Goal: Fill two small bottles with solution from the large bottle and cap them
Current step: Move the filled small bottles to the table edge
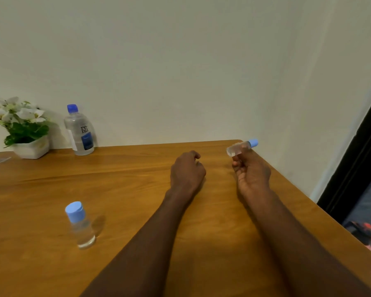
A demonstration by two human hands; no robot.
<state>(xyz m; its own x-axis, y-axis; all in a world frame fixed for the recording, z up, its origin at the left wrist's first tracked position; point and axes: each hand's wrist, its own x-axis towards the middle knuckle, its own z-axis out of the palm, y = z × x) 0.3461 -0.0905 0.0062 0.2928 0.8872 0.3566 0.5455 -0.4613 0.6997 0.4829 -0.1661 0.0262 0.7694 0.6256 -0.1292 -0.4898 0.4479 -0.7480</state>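
Room: a plain pale wall (180, 61) rises behind my wooden table (137, 200), and a dark window frame (356, 159) runs down beyond my right arm.
Table: warm brown wood grain; its far right corner sits just past my right hand.
Right hand: my right hand (252, 172) is raised palm-up and pinches a small clear bottle (239, 148) between thumb and fingertips.
Held bottle: it lies nearly on its side above my fingers, its light blue cap (253, 142) on and pointing away to the right, out past the table corner.
Left hand: my left hand (186, 170) sits just beside the right one, low over the wood, fingers curled into a loose fist with nothing in it; I cannot tell whether it touches the table.
Second small bottle: the other small bottle (81, 227) stands upright well to the left of my left forearm, nearer to me than my hands, capped in light blue, with clear liquid inside.
Large bottle: the renu solution bottle (79, 133) stands upright far to the left of my hands against the wall, blue cap on.
Plant: a white pot of white flowers (24, 127) stands just left of the large bottle.
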